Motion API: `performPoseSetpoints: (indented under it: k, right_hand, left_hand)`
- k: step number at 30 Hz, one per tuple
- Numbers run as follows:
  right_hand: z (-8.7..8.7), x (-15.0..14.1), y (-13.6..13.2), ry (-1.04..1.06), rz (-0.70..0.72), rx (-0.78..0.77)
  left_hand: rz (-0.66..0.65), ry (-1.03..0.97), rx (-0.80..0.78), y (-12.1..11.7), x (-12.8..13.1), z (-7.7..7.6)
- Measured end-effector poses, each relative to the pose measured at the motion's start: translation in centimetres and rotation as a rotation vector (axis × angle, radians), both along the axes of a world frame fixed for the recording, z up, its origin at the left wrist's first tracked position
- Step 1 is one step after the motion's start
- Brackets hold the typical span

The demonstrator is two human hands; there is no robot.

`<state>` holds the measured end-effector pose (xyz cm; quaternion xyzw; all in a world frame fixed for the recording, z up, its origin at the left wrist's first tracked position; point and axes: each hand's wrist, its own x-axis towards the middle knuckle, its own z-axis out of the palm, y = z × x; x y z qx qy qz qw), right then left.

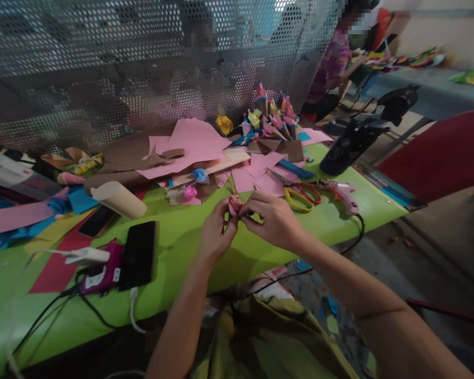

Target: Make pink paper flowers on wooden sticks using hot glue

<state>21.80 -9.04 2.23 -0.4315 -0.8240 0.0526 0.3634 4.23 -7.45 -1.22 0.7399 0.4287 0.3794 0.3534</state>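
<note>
Between my two hands is a small pink folded paper flower (235,203), held above the front part of the green table (174,263). The fingers of my left hand (216,231) pinch it from the left and below. From the right, my right hand (274,217) closes its fingertips on the flower's edge. Just beyond my hands lie pink paper pieces (260,181). Scissors with red and yellow handles (300,200) rest right of my right hand, beside a pink glue gun (342,195). A bright pink crumpled piece (190,192) sits behind my left hand.
Finished paper cones and flowers (274,118) stand at the back against a perforated metal panel (142,68). A dark bottle (351,142) is at the right. Left are a phone (138,252) on a cable, a purple power adapter (102,271) and a cardboard tube (118,200). A co-worker (335,60) sits beyond.
</note>
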Motion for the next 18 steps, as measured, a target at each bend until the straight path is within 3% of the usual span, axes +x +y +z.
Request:
performPoseSetpoints:
  k: [18]
  right_hand:
    - [-0.04,0.02,-0.26,-0.078,-0.026,0.036]
  left_hand:
    - [0.049,0.132,0.058,-0.07,0.06,0.76]
